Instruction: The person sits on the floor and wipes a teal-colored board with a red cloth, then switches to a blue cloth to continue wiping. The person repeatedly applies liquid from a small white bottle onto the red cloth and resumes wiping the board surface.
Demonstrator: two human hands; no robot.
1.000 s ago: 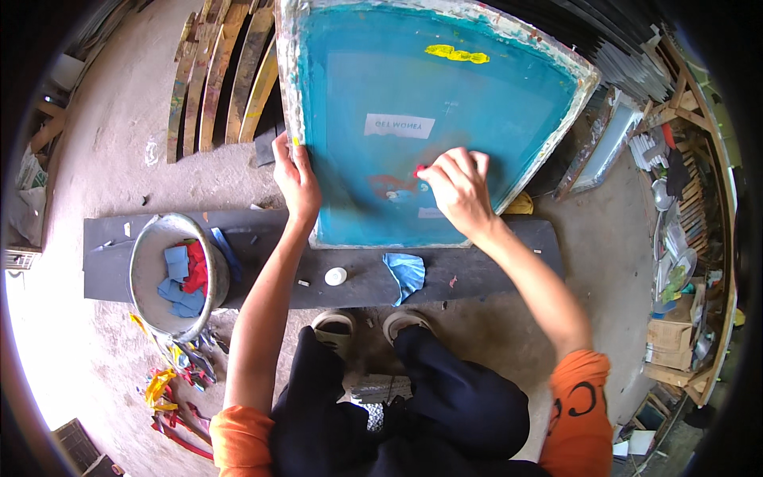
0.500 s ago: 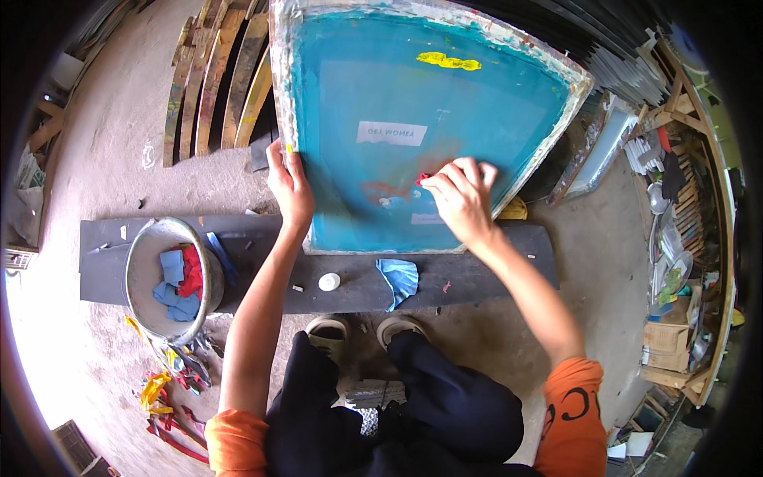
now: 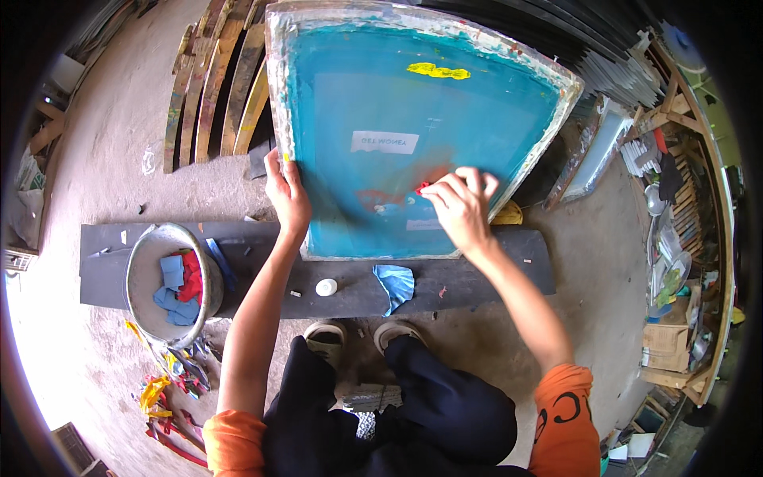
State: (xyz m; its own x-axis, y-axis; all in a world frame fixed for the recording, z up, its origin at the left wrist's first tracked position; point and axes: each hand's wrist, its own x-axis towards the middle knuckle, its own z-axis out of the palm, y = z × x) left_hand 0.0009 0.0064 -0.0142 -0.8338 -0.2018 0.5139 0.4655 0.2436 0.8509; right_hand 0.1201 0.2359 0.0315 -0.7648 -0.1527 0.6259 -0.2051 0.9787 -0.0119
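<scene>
A teal printing screen (image 3: 342,191) in a paint-crusted frame stands tilted on a low black bench. My left hand (image 3: 288,195) grips the frame's left edge, fingers closed round it. Pinched in my right hand (image 3: 461,199) is a small red cloth (image 3: 422,188), pressed against the mesh at its lower middle. Reddish smears (image 3: 433,171) show around the cloth. Higher up, the mesh bears a pale printed patch (image 3: 385,142) and a yellow streak (image 3: 439,71). A blue cloth (image 3: 394,286) and a small white round container (image 3: 326,287) lie on the bench below the frame.
On the bench (image 3: 103,274), a grey bucket (image 3: 137,274) at the left holds blue and red cloths. Stained wooden slats (image 3: 208,87) lie at the back left. Coloured scraps (image 3: 156,395) litter the floor nearby. Another framed screen (image 3: 592,155) leans at the right, near cluttered shelving.
The screen appears slightly lower and further left in view. My right hand still presses the red cloth on the mesh near the same smear; my left hand keeps its grip.
</scene>
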